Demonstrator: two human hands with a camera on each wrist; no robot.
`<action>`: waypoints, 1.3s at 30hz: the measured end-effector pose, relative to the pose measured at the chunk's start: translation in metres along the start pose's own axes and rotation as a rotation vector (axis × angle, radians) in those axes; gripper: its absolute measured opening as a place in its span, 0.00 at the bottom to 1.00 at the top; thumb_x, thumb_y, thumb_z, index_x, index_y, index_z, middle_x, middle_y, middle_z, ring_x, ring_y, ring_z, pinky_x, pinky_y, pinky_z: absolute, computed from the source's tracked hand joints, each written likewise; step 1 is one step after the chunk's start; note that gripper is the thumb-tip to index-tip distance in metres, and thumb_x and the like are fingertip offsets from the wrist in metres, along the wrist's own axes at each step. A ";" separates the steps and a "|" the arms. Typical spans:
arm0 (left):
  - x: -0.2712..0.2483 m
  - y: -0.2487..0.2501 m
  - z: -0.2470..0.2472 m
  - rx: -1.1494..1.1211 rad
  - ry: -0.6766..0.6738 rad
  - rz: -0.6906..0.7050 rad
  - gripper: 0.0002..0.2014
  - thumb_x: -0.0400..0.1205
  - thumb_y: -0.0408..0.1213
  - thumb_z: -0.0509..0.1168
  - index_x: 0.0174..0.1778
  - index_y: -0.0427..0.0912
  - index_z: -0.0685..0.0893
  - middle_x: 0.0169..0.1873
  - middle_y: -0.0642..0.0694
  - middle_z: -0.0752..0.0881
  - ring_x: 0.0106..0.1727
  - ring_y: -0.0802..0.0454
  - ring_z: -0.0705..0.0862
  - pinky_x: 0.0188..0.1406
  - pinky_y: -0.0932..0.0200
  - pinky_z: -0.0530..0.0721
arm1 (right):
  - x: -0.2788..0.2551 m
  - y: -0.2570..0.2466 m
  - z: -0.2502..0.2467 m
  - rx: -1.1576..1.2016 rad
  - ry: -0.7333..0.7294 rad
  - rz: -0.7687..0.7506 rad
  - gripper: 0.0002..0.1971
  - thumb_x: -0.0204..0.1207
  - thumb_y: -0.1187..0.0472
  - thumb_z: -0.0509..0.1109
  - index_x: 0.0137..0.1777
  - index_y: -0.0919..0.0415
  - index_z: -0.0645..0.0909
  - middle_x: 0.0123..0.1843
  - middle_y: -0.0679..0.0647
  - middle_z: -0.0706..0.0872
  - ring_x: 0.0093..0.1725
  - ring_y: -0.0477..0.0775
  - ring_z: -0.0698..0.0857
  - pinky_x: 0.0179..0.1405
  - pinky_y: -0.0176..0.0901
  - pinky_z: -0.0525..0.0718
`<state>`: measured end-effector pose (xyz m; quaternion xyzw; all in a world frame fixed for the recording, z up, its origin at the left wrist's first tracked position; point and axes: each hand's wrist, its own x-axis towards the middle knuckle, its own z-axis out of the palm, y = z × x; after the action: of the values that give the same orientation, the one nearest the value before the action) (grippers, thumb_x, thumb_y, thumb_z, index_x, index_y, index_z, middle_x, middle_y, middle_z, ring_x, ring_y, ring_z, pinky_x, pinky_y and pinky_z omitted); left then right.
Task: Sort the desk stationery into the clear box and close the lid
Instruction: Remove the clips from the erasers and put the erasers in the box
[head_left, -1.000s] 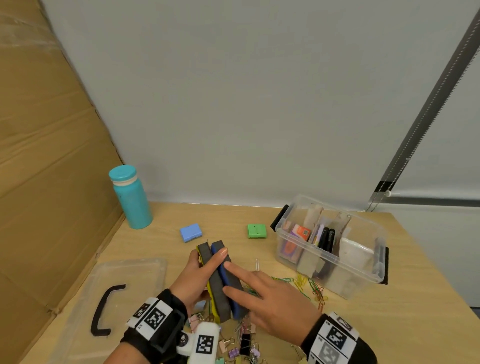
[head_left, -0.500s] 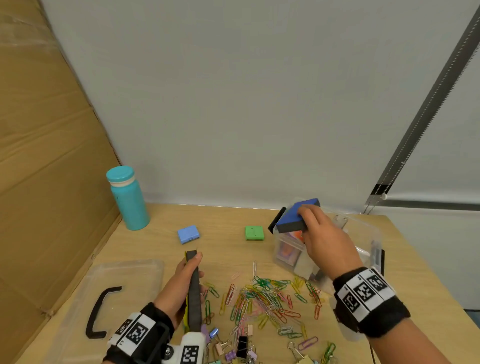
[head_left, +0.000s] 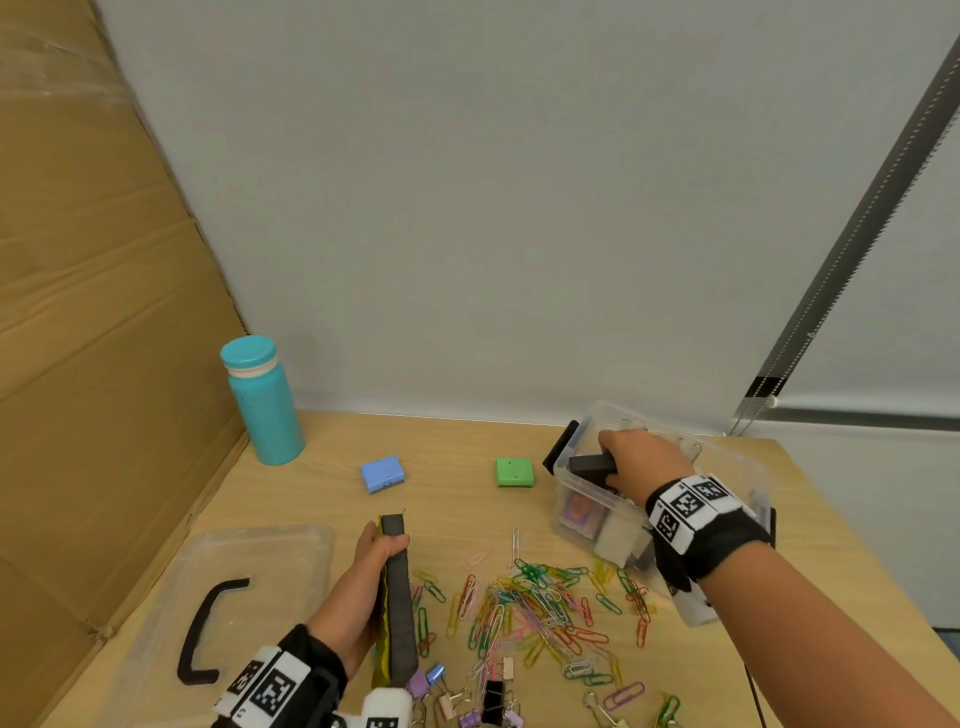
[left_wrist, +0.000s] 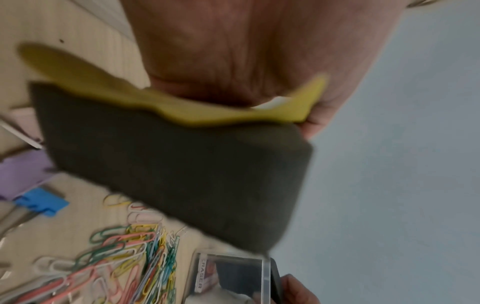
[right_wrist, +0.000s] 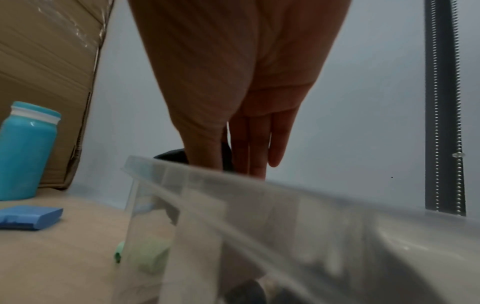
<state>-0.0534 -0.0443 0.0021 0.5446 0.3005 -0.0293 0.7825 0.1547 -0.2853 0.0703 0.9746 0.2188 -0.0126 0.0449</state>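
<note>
Since half a second ago: lowered from above the rim into the clear box (head_left: 727, 499), a dark-faced eraser block (head_left: 589, 462) pinched in right hand (head_left: 641, 460).
Left hand (head_left: 363, 587): wrapped round yellow-backed felt eraser (head_left: 400, 592), long axis pointing away, box far-right of it.
Desk (head_left: 810, 613) middle: paper clips (head_left: 540, 597), binder clips (head_left: 491, 693) loose.
Nearer the box: right hand.
Legible: "ERASER" on a pack (left_wrist: 202, 275) inside.
Lid (head_left: 249, 551): off, lying left.

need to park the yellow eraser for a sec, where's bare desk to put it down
Bare wood lies between the blue block and the green block, and behind them up to the wall. Another bare strip runs between the teal bottle and the clear lid. In front of the clear box it is crowded: paper clips cover the desk, with binder clips nearer.
</note>
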 end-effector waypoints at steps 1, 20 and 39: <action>0.000 0.000 0.000 0.004 -0.009 0.008 0.31 0.83 0.46 0.61 0.81 0.47 0.58 0.40 0.46 0.73 0.35 0.48 0.76 0.36 0.54 0.77 | 0.003 0.000 -0.001 -0.025 -0.025 -0.006 0.06 0.75 0.60 0.69 0.46 0.53 0.74 0.50 0.54 0.85 0.40 0.54 0.78 0.37 0.43 0.75; 0.000 0.003 0.004 0.011 -0.005 0.106 0.35 0.83 0.41 0.61 0.80 0.67 0.47 0.56 0.49 0.77 0.49 0.46 0.79 0.43 0.52 0.81 | 0.000 0.002 -0.001 -0.149 -0.036 -0.041 0.19 0.82 0.44 0.58 0.63 0.51 0.83 0.60 0.51 0.77 0.64 0.55 0.74 0.63 0.50 0.71; 0.002 -0.001 0.002 0.005 0.000 0.094 0.31 0.84 0.41 0.61 0.78 0.66 0.53 0.51 0.44 0.76 0.41 0.47 0.76 0.39 0.53 0.79 | -0.005 -0.008 0.007 0.026 0.161 0.049 0.05 0.76 0.60 0.69 0.44 0.55 0.75 0.45 0.51 0.72 0.40 0.57 0.81 0.33 0.44 0.72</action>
<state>-0.0516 -0.0465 0.0008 0.5600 0.2747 0.0068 0.7816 0.1469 -0.2803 0.0624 0.9780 0.1978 0.0641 0.0146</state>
